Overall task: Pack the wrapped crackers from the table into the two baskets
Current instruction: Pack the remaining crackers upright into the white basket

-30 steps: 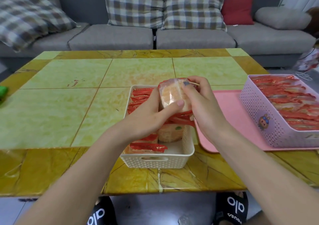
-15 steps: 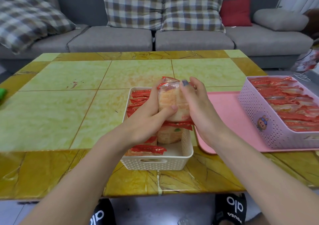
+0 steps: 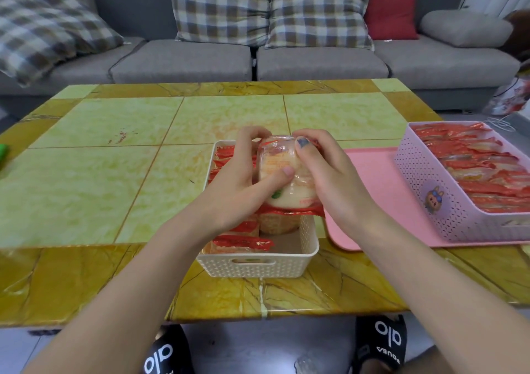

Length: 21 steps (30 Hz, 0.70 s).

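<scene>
Left hand [image 3: 243, 184]: fingers curled round the cracker pack's left side, thumb across its front.
Cracker pack [image 3: 282, 172]: upright between both hands, over the white basket [image 3: 252, 264].
Right hand [image 3: 329, 178]: grips the pack's right side.
Pink basket [image 3: 424, 178]: full, well right, on the table [image 3: 86, 172].

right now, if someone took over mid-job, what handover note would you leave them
Left hand: grips the wrapped cracker packet from its left side, thumb across the front.
Right hand: grips the same packet from the right, thumb on top.
The packet is held upright over the white basket, which holds crackers at the back and left, with a bare patch at its near right.
The pink basket sits on the pink tray, packed full.
No loose crackers show on the table.
Left: seat this packet in the white basket.
</scene>
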Each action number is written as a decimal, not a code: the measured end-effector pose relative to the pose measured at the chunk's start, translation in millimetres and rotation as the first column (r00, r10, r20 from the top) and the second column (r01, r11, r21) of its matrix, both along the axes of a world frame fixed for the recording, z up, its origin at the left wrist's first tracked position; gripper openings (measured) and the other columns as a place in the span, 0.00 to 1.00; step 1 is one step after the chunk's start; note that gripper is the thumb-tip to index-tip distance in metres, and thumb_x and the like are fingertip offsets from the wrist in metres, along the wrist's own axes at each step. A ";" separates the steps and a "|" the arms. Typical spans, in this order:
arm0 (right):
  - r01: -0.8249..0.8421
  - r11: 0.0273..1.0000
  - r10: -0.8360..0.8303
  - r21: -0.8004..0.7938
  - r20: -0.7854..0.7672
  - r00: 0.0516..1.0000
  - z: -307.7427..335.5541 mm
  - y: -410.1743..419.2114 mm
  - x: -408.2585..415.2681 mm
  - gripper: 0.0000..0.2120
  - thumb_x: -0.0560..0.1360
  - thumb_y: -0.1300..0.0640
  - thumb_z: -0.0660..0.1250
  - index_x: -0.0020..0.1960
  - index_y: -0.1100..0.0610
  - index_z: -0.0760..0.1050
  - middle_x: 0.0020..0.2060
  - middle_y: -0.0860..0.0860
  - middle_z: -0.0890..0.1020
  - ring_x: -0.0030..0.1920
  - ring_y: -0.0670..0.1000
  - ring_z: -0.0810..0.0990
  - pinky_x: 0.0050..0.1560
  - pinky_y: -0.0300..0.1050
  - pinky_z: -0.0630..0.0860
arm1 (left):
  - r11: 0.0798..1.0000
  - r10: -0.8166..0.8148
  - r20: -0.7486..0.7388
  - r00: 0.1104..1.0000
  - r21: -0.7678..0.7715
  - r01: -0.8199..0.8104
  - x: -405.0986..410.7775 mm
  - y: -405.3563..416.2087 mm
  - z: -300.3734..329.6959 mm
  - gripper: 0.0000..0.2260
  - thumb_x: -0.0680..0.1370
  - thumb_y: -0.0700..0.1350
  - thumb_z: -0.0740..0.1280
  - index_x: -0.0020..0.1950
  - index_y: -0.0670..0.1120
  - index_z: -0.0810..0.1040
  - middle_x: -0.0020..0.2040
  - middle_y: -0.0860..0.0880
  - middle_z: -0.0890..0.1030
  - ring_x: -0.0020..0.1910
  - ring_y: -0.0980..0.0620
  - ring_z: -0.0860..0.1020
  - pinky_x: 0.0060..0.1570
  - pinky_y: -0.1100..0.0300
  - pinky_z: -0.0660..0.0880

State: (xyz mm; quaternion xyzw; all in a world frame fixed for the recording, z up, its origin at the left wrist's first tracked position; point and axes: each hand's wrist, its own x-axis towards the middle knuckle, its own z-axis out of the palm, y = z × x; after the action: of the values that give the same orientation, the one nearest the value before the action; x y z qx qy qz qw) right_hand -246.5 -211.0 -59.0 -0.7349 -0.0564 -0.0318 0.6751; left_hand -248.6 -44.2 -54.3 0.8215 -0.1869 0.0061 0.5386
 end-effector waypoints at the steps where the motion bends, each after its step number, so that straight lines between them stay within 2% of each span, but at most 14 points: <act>1: -0.002 1.000 0.002 -0.030 0.012 1.000 -0.7 -0.3 0.0 0.12 0.83 0.47 0.61 0.64 0.47 0.75 0.55 0.45 0.82 0.55 0.46 0.83 0.56 0.53 0.82 | 1.000 0.007 0.002 1.000 0.009 -0.007 -0.2 -0.3 -0.1 0.20 0.80 0.50 0.68 0.66 0.51 0.62 0.53 0.56 0.78 0.43 0.53 0.83 0.42 0.54 0.81; 3: -0.025 0.997 0.027 -0.076 0.033 0.999 -0.3 -1.5 -0.5 0.11 0.82 0.45 0.62 0.62 0.45 0.76 0.55 0.44 0.83 0.55 0.46 0.83 0.57 0.56 0.81 | 1.000 0.019 0.002 1.000 0.025 -0.019 -0.1 0.8 0.5 0.18 0.79 0.51 0.69 0.61 0.49 0.63 0.51 0.52 0.78 0.40 0.50 0.82 0.37 0.54 0.79; 5: -0.056 0.988 0.066 -0.143 0.066 0.996 1.4 -5.3 -0.1 0.10 0.81 0.46 0.65 0.60 0.47 0.77 0.52 0.44 0.84 0.53 0.44 0.83 0.55 0.54 0.82 | 1.000 0.026 0.009 1.000 0.018 -0.026 0.6 4.3 1.3 0.18 0.79 0.52 0.70 0.60 0.48 0.64 0.50 0.49 0.80 0.44 0.48 0.83 0.40 0.49 0.81; 8: -0.127 0.961 0.156 -0.246 0.103 0.982 3.6 -15.8 3.6 0.12 0.77 0.52 0.72 0.60 0.49 0.78 0.52 0.44 0.84 0.53 0.44 0.83 0.52 0.47 0.82 | 1.000 -0.030 0.017 0.999 0.003 0.030 1.8 10.8 0.6 0.19 0.78 0.49 0.72 0.61 0.47 0.65 0.55 0.47 0.79 0.48 0.53 0.83 0.43 0.50 0.83; 10: -0.198 0.944 0.228 -0.262 0.089 0.970 4.8 -24.2 5.5 0.16 0.75 0.55 0.74 0.61 0.49 0.78 0.54 0.44 0.84 0.56 0.43 0.82 0.52 0.43 0.81 | 0.996 -0.081 0.015 0.997 0.025 0.081 1.1 13.3 -0.4 0.21 0.77 0.48 0.73 0.63 0.49 0.65 0.59 0.47 0.77 0.51 0.53 0.83 0.46 0.51 0.83; 15: -0.321 0.885 0.355 -0.336 0.042 0.934 8.6 -33.7 5.1 0.23 0.73 0.56 0.75 0.67 0.48 0.76 0.59 0.43 0.82 0.59 0.43 0.81 0.56 0.45 0.81 | 0.991 -0.106 0.057 0.993 0.091 0.100 -1.0 15.5 -1.5 0.26 0.74 0.47 0.76 0.66 0.49 0.65 0.61 0.50 0.76 0.54 0.54 0.82 0.49 0.52 0.83; 17: -0.306 0.868 0.353 -0.392 0.052 0.934 9.3 -32.9 3.8 0.24 0.72 0.56 0.76 0.66 0.48 0.76 0.59 0.43 0.82 0.58 0.43 0.82 0.57 0.47 0.81 | 0.984 -0.121 0.064 0.991 0.137 0.111 -1.9 18.9 -2.5 0.30 0.72 0.50 0.77 0.68 0.50 0.64 0.63 0.52 0.75 0.57 0.56 0.81 0.53 0.53 0.81; 19: -0.244 0.864 0.312 -0.441 0.088 0.946 8.7 -32.3 2.2 0.23 0.70 0.52 0.76 0.65 0.48 0.77 0.57 0.42 0.83 0.56 0.43 0.83 0.56 0.49 0.82 | 0.976 -0.136 0.017 0.991 0.175 0.131 -2.7 25.2 -4.0 0.37 0.69 0.55 0.79 0.70 0.53 0.62 0.66 0.55 0.73 0.61 0.59 0.78 0.58 0.56 0.79; 21: -0.185 0.875 0.269 -0.448 0.131 0.954 8.4 -32.5 -0.4 0.23 0.69 0.51 0.75 0.64 0.48 0.77 0.56 0.42 0.83 0.55 0.43 0.83 0.53 0.48 0.82 | 0.961 -0.145 -0.033 0.989 0.232 0.148 -3.8 32.4 -6.8 0.39 0.67 0.58 0.80 0.70 0.55 0.61 0.66 0.58 0.73 0.63 0.61 0.76 0.60 0.57 0.77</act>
State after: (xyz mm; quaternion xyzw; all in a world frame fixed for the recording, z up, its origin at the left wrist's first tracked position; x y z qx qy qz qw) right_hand -246.9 -243.4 -50.6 -0.8474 -0.2122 -0.0085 0.4866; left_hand -252.4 -11.8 -61.0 0.8631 -0.2424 -0.0620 0.4387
